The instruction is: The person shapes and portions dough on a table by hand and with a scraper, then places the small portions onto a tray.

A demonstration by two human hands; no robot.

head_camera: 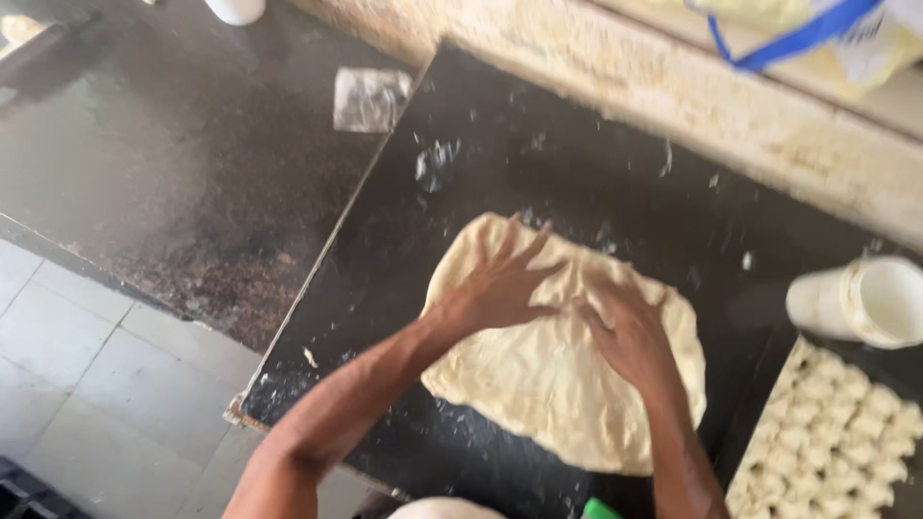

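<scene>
A pale, flattened sheet of dough [548,375] lies on a black stone slab [519,163]. My left hand [500,284] presses flat on the dough's upper left part, fingers spread apart. My right hand [630,332] rests palm down on the dough's upper right part, close beside the left. Neither hand grips anything; both lie on top of the sheet.
A white plastic container [860,303] lies on its side at the right. Below it sits a tray of several small dough balls [836,432]. A crumpled clear wrapper [370,99] lies at the slab's far left corner. Tiled floor [87,384] shows at lower left.
</scene>
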